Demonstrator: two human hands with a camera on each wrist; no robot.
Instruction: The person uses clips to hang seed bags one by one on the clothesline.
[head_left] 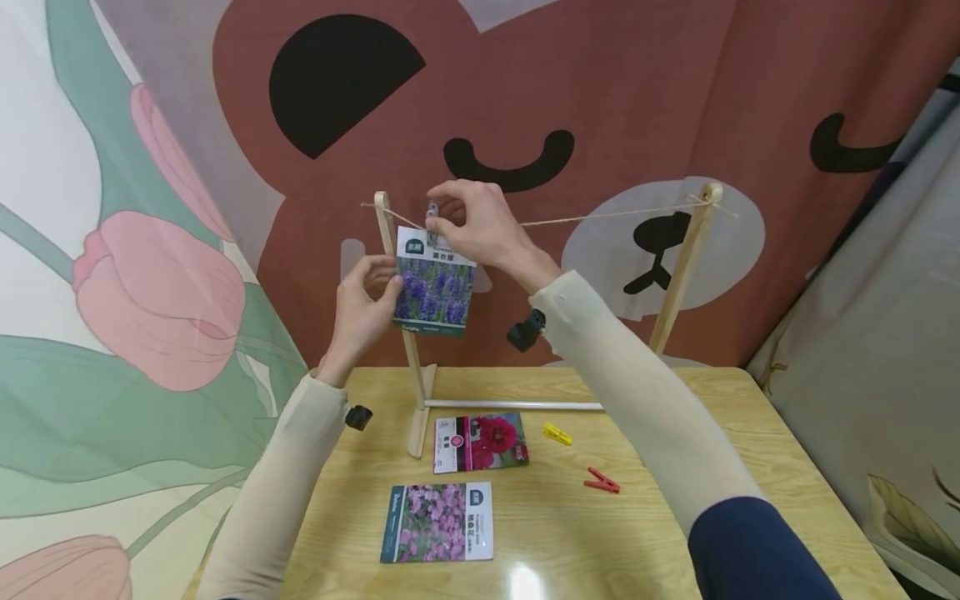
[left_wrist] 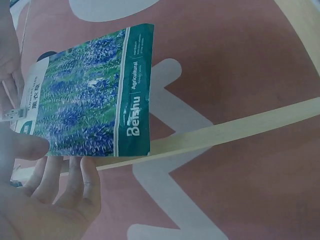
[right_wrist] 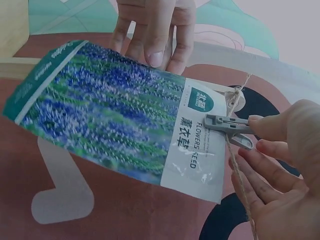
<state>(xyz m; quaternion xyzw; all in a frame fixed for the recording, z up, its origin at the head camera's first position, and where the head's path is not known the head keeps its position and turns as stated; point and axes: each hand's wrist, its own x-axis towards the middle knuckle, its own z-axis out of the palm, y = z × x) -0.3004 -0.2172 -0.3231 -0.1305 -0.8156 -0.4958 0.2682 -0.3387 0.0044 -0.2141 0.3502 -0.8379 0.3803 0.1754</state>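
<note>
A seed packet [head_left: 435, 292] with purple-blue lavender-like flowers hangs upright in front of the string [head_left: 622, 216]. My left hand [head_left: 363, 304] holds its left edge between thumb and fingers. At its white top, my right hand [head_left: 483, 221] pinches a grey clothespin [right_wrist: 227, 125] by the handle end. The clothespin's jaws lie over the packet's top edge, right where the string [right_wrist: 242, 192] passes. Close behind is the left wooden post [head_left: 383, 221], with the string knotted at its top.
On the wooden table [head_left: 600, 550] lie a packet with red flowers [head_left: 482, 442] and one with pink flowers [head_left: 437, 522]. A yellow clothespin [head_left: 557, 433] and a red clothespin [head_left: 602, 481] lie to their right. A white rod [head_left: 517, 405] runs low between the left post and the right wooden post [head_left: 682, 279].
</note>
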